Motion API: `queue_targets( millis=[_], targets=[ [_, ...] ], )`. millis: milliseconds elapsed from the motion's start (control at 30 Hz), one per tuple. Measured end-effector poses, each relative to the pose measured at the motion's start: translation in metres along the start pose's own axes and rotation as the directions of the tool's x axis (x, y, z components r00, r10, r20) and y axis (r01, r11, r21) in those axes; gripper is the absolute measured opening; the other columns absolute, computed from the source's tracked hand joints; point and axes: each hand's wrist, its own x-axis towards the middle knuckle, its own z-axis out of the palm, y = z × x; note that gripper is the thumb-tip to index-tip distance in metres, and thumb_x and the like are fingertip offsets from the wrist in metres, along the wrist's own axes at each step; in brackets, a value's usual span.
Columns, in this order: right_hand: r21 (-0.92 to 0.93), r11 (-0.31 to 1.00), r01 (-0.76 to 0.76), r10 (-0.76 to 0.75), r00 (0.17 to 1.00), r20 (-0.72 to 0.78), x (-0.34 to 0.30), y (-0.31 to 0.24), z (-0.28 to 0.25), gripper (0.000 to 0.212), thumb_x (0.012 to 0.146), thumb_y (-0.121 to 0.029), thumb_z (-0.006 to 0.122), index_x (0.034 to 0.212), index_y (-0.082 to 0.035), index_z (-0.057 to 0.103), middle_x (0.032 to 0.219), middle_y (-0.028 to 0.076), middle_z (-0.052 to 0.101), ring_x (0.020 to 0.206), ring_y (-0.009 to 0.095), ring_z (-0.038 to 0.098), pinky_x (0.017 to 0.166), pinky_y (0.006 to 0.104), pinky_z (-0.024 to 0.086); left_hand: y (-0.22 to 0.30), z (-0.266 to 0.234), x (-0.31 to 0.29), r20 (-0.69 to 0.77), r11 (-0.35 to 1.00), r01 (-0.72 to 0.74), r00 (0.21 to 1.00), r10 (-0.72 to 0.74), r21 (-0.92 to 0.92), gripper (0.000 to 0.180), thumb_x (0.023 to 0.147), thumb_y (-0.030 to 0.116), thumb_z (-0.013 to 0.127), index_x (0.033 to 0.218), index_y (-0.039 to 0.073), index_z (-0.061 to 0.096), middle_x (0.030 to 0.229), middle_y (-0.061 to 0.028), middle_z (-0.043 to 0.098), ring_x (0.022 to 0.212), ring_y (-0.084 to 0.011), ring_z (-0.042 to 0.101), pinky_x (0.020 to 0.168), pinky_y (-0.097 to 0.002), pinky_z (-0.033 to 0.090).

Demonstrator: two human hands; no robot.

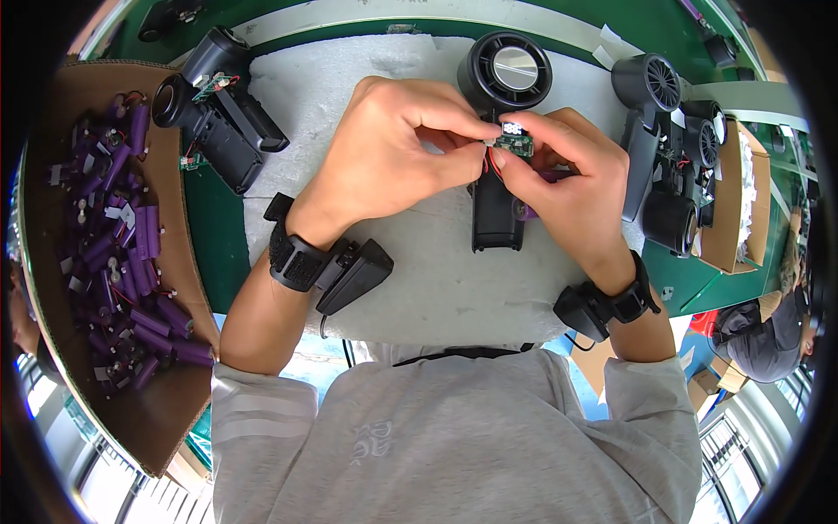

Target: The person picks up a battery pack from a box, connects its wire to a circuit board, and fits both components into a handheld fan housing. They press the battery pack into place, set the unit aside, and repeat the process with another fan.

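Between my two hands is a small green circuit board (pixel 520 147) with a white display part on it. My left hand (pixel 397 144) pinches at the board's left edge, thumb and forefinger close together. With thumb and fingers my right hand (pixel 563 166) grips the board's right side. Red wires run down from the board, and a purple battery cell (pixel 524 210) shows partly beneath my right hand. Under the hands lies an open black handheld fan, its round head (pixel 504 74) away from me and its handle shell (pixel 497 223) toward me.
A white foam mat (pixel 419 297) covers the green table. At left stands a cardboard box (pixel 188 253) of many purple cells. Opened fan parts (pixel 223 113) lie beside it. More black fans (pixel 650 113) are at right, near a small carton (pixel 729 218). Another person (pixel 768 336) is at far right.
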Motion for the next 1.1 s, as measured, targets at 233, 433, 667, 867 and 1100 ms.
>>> queue_targets(
  millis=[233, 433, 667, 867, 1100],
  targets=[
    [0.134, 0.988, -0.079, 0.076, 0.997, 0.027, 0.001, 0.003, 0.0, 0.026, 0.078, -0.001, 0.076, 0.103, -0.001, 0.068, 0.082, 0.002, 0.062, 0.068, 0.005, 0.06, 0.058, 0.0186, 0.049, 0.0, 0.003, 0.001, 0.03, 1.0, 0.023, 0.999, -0.023, 0.001, 0.03, 0.074, -0.008, 0.068, 0.102, 0.001, 0.066, 0.089, -0.0062, 0.064, 0.079, -0.013, 0.065, 0.071, -0.0257, 0.054],
    [0.19, 0.977, -0.101, 0.104, 0.995, -0.007, 0.001, 0.002, 0.004, 0.02, 0.078, -0.01, 0.078, 0.094, -0.003, 0.069, 0.077, 0.005, 0.062, 0.059, 0.011, 0.061, 0.053, 0.0229, 0.048, 0.013, 0.01, 0.0, 0.006, 0.988, 0.078, 0.997, -0.079, 0.132, 0.034, 0.075, -0.008, 0.067, 0.104, 0.004, 0.055, 0.092, -0.0031, 0.059, 0.08, -0.0116, 0.063, 0.072, -0.0256, 0.053],
    [0.18, 0.977, -0.111, 0.106, 0.994, 0.035, 0.0, 0.0, 0.0, 0.018, 0.082, -0.002, 0.072, 0.099, 0.0, 0.066, 0.088, 0.005, 0.062, 0.071, 0.01, 0.063, 0.062, 0.0225, 0.051, 0.003, 0.015, -0.002, 0.001, 0.986, 0.168, 0.986, -0.168, -0.01, 0.027, 0.075, 0.002, 0.066, 0.099, 0.005, 0.054, 0.086, -0.0072, 0.06, 0.067, -0.017, 0.059, 0.063, -0.0306, 0.048],
    [0.13, 0.987, -0.093, 0.086, 0.995, 0.06, 0.001, -0.002, -0.002, 0.019, 0.083, 0.002, 0.071, 0.101, 0.001, 0.065, 0.091, 0.005, 0.061, 0.075, 0.009, 0.064, 0.064, 0.0216, 0.051, 0.002, 0.016, -0.002, 0.014, 0.972, 0.206, 0.979, -0.205, -0.114, 0.027, 0.075, 0.002, 0.064, 0.099, 0.005, 0.054, 0.084, -0.0066, 0.061, 0.071, -0.0157, 0.058, 0.067, -0.0305, 0.048],
    [0.107, 0.983, -0.147, 0.139, 0.988, 0.073, 0.001, -0.006, -0.004, 0.019, 0.081, 0.002, 0.072, 0.099, 0.0, 0.067, 0.09, 0.004, 0.061, 0.072, 0.007, 0.063, 0.058, 0.0201, 0.05, 0.002, 0.017, -0.002, 0.008, 0.96, 0.238, 0.971, -0.24, -0.146, 0.027, 0.074, 0.001, 0.063, 0.099, 0.004, 0.053, 0.088, -0.0069, 0.062, 0.072, -0.0156, 0.058, 0.067, -0.0306, 0.048]
  ],
)
